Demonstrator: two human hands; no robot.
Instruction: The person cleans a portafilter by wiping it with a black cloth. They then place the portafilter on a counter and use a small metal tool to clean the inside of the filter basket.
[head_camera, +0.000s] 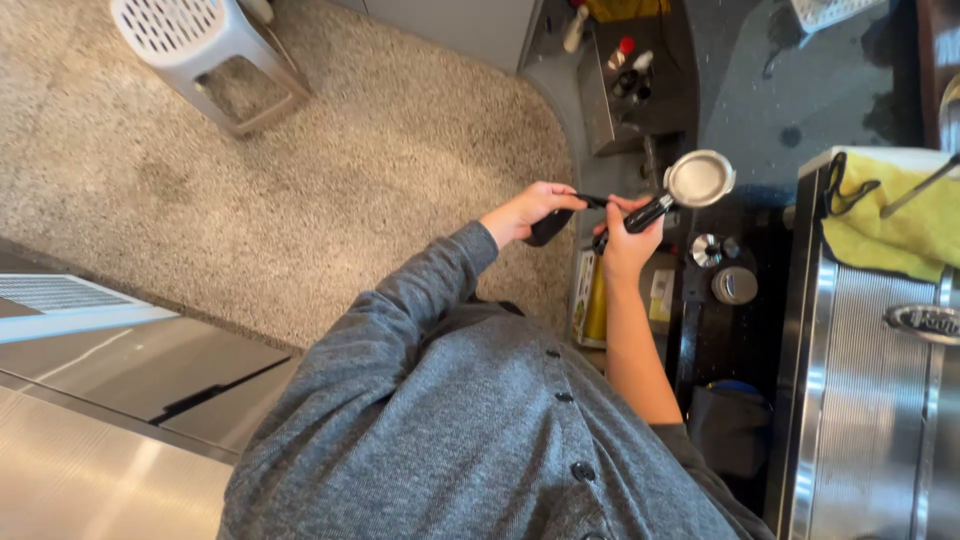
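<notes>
A portafilter with a round metal basket and a black handle is held over the dark counter. My right hand grips its handle. My left hand holds a small black object, possibly a brush, whose thin end reaches toward the handle. Both hands are close together, just left of the counter edge. My grey sleeve covers the left arm.
A steel espresso machine with a yellow cloth on top stands at the right. A tamper and a small metal piece lie on the black counter. A white stool stands on the speckled floor. Steel surfaces lie at lower left.
</notes>
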